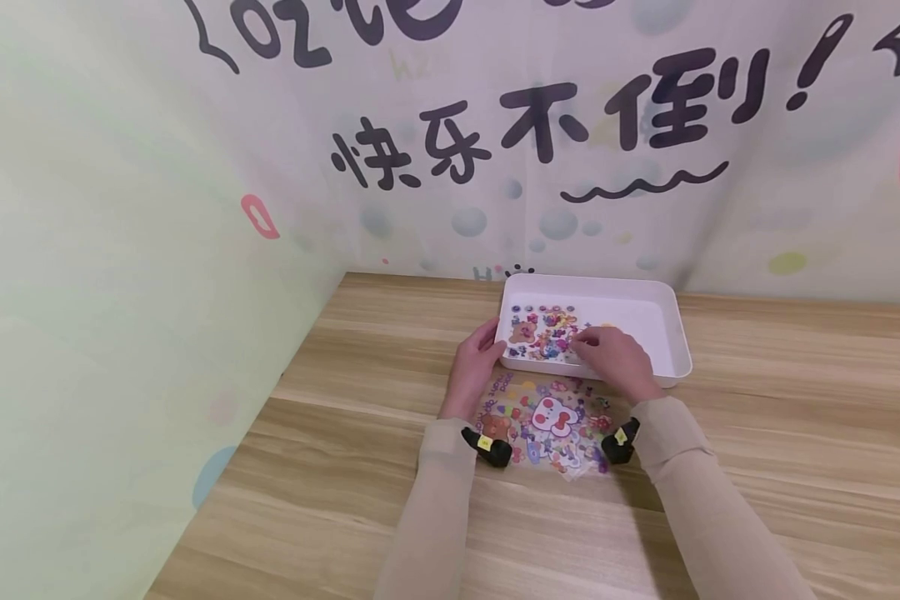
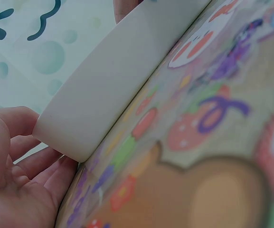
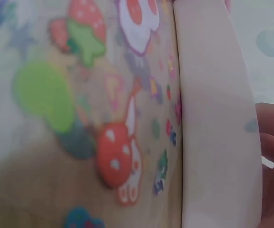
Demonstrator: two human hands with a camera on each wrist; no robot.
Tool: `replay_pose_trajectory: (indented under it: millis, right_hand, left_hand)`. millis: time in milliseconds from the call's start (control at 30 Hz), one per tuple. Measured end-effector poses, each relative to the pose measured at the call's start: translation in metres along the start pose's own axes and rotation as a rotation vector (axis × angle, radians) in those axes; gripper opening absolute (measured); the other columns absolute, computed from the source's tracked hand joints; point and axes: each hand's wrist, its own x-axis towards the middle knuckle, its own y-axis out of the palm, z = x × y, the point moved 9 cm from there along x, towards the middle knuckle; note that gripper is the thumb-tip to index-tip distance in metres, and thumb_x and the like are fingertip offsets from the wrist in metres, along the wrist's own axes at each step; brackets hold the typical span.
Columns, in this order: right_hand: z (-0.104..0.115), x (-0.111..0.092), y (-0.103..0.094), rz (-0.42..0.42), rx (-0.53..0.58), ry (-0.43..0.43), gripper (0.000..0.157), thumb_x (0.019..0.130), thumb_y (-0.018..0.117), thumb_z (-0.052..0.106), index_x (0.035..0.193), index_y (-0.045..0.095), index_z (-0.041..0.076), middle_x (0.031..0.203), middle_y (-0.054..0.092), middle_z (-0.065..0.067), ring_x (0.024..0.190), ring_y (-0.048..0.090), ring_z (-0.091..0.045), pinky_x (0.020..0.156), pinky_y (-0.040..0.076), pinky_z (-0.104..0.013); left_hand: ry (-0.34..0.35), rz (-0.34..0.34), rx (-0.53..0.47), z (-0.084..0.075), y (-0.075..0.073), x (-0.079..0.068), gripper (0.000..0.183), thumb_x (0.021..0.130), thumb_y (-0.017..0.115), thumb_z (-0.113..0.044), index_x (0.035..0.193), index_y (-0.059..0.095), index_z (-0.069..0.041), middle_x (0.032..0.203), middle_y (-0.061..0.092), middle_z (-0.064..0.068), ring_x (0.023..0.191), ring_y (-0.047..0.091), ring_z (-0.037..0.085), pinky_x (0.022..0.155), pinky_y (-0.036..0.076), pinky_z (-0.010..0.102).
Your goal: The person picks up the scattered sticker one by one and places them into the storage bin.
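A shallow white tray point(image 1: 663, 321) stands on the table, with several colourful stickers point(image 1: 525, 332) spread over the left part of its floor, a brown bear among them. My left hand point(image 1: 474, 367) grips the tray's front left corner, and its fingers point(image 2: 20, 121) curl against the end wall in the left wrist view. Over the tray's front wall reaches my right hand point(image 1: 615, 354), its fingertips bunched above the stickers. In the right wrist view a small white piece point(image 3: 268, 162) sticks out at those fingers point(image 3: 272, 126); the tray wall hides most of that hand.
Directly in front of the tray lies a clear sheet point(image 1: 555, 417) printed with a white rabbit, bears and strawberries, under both wrists. Black wrist cameras point(image 1: 487, 447) hang close above it. A printed cloth point(image 1: 435, 225) stands behind the wooden table point(image 1: 375, 358).
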Motion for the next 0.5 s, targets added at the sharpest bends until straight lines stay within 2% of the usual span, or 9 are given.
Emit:
replay_pose_trajectory:
  millis: [100,300,500]
  right_hand:
    - [0.001,-0.001,-0.004,-0.022,0.049,-0.012,0.036,0.090,0.050,0.036,0.112,0.060,0.010,0.110,0.058,-0.011,0.096,0.051,-0.028,0.082,0.043,-0.046]
    - [0.004,-0.006,-0.012,-0.071,0.142,-0.061,0.036,0.090,0.049,0.039,0.109,0.060,0.011,0.102,0.060,-0.008,0.086,0.052,-0.023,0.073,0.046,-0.036]
    - [0.007,-0.012,-0.022,-0.123,0.172,-0.099,0.042,0.089,0.046,0.045,0.109,0.060,0.010,0.101,0.061,-0.008,0.086,0.054,-0.023,0.074,0.048,-0.038]
  left_hand:
    - [0.003,-0.001,0.002,0.000,0.000,0.000,0.043,0.089,0.053,-0.018,0.129,0.044,-0.032,0.132,0.045,-0.007,0.118,0.043,0.011,0.093,0.041,0.023]
    - [0.008,0.002,0.009,0.001,0.001,0.000,0.042,0.090,0.052,-0.018,0.129,0.045,-0.031,0.133,0.045,-0.005,0.118,0.043,0.010,0.092,0.041,0.023]
    - [0.004,0.000,0.004,0.002,0.001,0.001,0.042,0.090,0.052,-0.018,0.129,0.045,-0.031,0.133,0.045,-0.006,0.118,0.043,0.009,0.093,0.041,0.023]
